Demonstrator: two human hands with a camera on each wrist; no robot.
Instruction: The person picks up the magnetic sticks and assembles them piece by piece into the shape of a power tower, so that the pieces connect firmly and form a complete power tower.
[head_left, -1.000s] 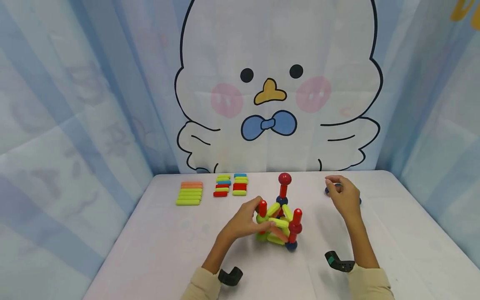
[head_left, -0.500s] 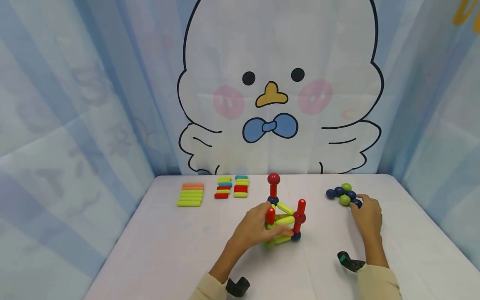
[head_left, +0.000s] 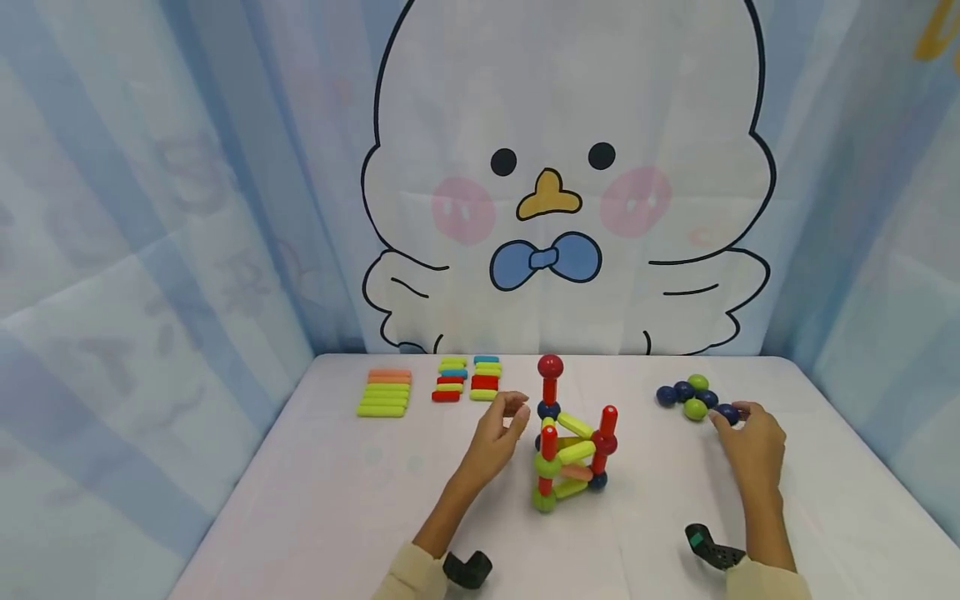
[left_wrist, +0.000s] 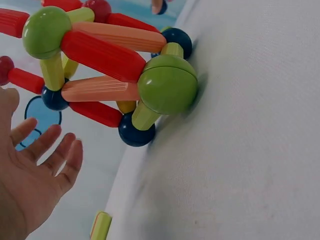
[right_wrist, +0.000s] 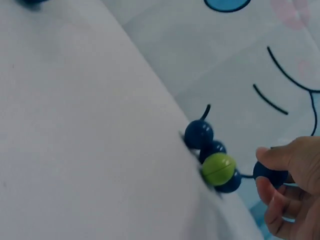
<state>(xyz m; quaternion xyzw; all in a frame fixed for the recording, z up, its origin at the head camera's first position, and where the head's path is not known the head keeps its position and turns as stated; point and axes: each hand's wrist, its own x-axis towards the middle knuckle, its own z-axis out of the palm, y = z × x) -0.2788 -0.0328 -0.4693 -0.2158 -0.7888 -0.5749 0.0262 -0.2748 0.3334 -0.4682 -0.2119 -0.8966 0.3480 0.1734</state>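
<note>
A framework of colored rods and balls (head_left: 576,451) stands on the table, with red rods rising from it and a red ball (head_left: 551,367) on the tallest one. My left hand (head_left: 491,437) is beside its left side, apart from it, fingers loosely bent and holding nothing; the left wrist view shows this hand (left_wrist: 37,175) spread below the frame's green ball (left_wrist: 167,85). At the right, my right hand (head_left: 756,446) pinches a dark blue ball (right_wrist: 270,174) between thumb and fingers, next to a cluster of blue and green balls (head_left: 695,409).
Orange and green rods (head_left: 385,400) lie in a row at the back left. Two stacks of shorter red, green and blue rods (head_left: 448,386) lie next to them. A printed curtain (head_left: 562,317) hangs behind the table's far edge.
My left hand has let go of the framework and drawn back to the left. My right hand has reached the ball cluster and now grips a blue ball, shifted slightly right.
</note>
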